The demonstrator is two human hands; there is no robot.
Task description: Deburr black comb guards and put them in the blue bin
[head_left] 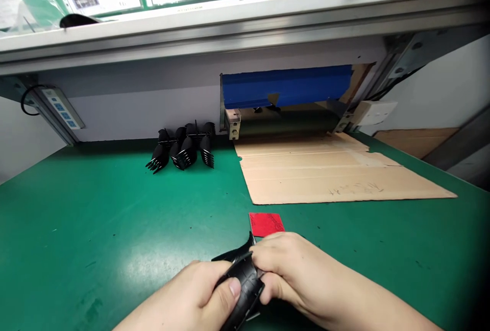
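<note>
A curved black plastic part (245,282) is in my left hand (206,290), with the thumb pressed on its outer face and the fingers hidden underneath. My right hand (291,264) is closed against the part's upper right edge. A small greyish bit shows between its thumb and curled fingers, too hidden to name. Just beyond the hands, a red square piece (267,224) with dark marks lies flat on the green table (115,239).
Several black plastic pieces with comb-like ends (184,147) sit in a cluster at the back wall. A cardboard sheet (306,172) runs from an opening under a blue flap (287,87). A power strip (63,109) is at left, and a metal-edged shelf (229,24) spans above.
</note>
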